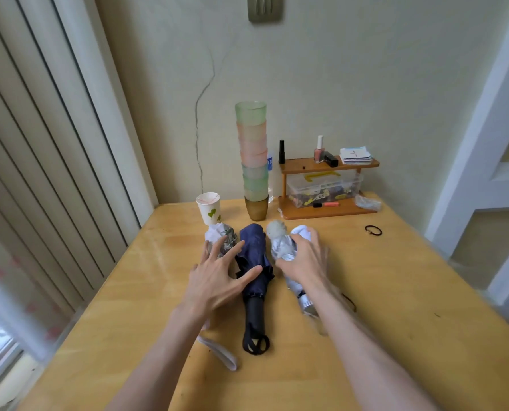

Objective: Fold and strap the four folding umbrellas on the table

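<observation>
I find my right hand curled on the silver umbrella and my left hand splayed above the navy umbrella. Strapping is probably next.

floral umbrella mostly under left hand, right hand blurred, grip unclear, white umbrella mostly hidden

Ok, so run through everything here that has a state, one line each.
navy umbrella, collapsed, lying flat, handle toward camera
leaf-print umbrella, collapsed, mostly under the left hand
silver umbrella, collapsed, gripped
left hand, fingers spread
right hand, fingers curled round the silver umbrella
cup stack, upright
paper cup, upright
clear box, lid shut
</observation>
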Motion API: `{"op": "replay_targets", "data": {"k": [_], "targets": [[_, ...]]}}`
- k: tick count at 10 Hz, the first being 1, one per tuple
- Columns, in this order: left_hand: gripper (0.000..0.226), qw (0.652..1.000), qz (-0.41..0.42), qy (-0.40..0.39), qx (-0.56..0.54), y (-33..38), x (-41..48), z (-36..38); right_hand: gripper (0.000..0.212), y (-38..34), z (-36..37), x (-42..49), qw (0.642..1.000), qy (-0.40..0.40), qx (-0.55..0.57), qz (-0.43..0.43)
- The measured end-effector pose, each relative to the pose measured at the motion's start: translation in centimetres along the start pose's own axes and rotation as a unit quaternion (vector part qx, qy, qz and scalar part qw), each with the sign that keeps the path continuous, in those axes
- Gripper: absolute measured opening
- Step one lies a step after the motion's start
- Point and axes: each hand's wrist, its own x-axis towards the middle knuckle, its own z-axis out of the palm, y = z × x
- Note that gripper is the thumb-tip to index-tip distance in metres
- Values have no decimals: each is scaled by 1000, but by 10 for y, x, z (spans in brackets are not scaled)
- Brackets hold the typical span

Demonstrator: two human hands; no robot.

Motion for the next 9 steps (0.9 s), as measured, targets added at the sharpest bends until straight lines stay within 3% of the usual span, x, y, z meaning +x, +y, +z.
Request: {"op": "replay_targets", "data": {"k": [1, 2, 3, 4, 6, 7, 8, 9], "targets": [[94, 999, 25, -8, -32, -10, -4, -4, 48, -12, 13, -1, 999, -22, 28, -20], [93, 996, 65, -10, -67, -19, -10, -3, 73, -13, 11, -5, 990, -89, 105, -23], [85, 995, 74, -8, -72, -20, -10, 0, 76, -8, 13, -14, 981, -113, 151, -41], [82, 993, 81, -6, -91, -18, -6, 3, 68, -6, 27, -21, 981, -98, 153, -60], [70, 978, 91, 62, -177, -15, -4, 13, 61, -13, 41, -11, 977, -86, 192, -20], [59, 973, 99, 66, -195, -14, -5, 17, 65, -13, 43, -14, 980, -104, 170, -25], [58, 957, 102, 50, -267, -22, -4, 9, 67, -12, 31, -17, 987, -134, 74, -37], [59, 941, 120, 101, -300, -21, -5, -16, 57, -18, 12, -14, 994, -62, 64, -67]]}}
